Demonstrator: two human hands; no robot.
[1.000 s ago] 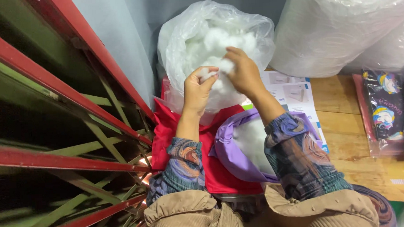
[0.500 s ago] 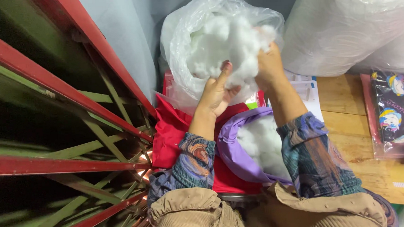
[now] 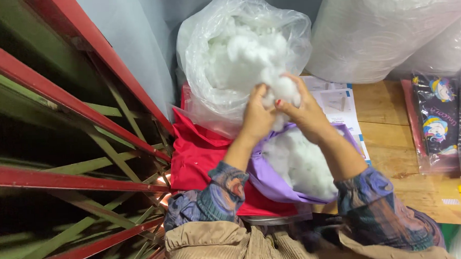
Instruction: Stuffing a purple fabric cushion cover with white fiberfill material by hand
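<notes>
Both hands have dropped from the clear plastic bag (image 3: 223, 88) of white stuffing toward the purple fabric cover (image 3: 269, 177), itself half filled. Left hand (image 3: 257, 119) and right hand (image 3: 306, 116) together clutch a stuffing clump (image 3: 283, 91) just above its opening.
</notes>
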